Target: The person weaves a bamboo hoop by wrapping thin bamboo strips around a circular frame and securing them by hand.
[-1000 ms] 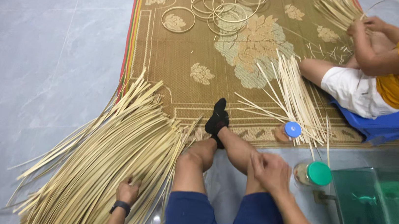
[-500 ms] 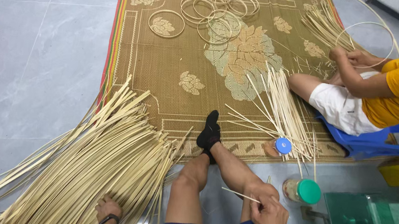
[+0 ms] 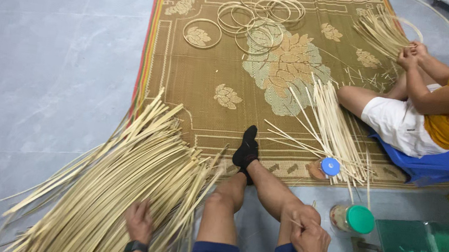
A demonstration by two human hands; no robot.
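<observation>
On the grey floor beside a woven mat, the left hand lies flat, fingers spread, on the heap of bamboo strips running away up-right, while the right hand pinches one thin sliver at the knee.

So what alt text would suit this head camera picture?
A seated person's left hand rests on a big pile of pale strips, the right hand on their knee. Beyond, a second person sits by a patterned mat with hoops.
</observation>
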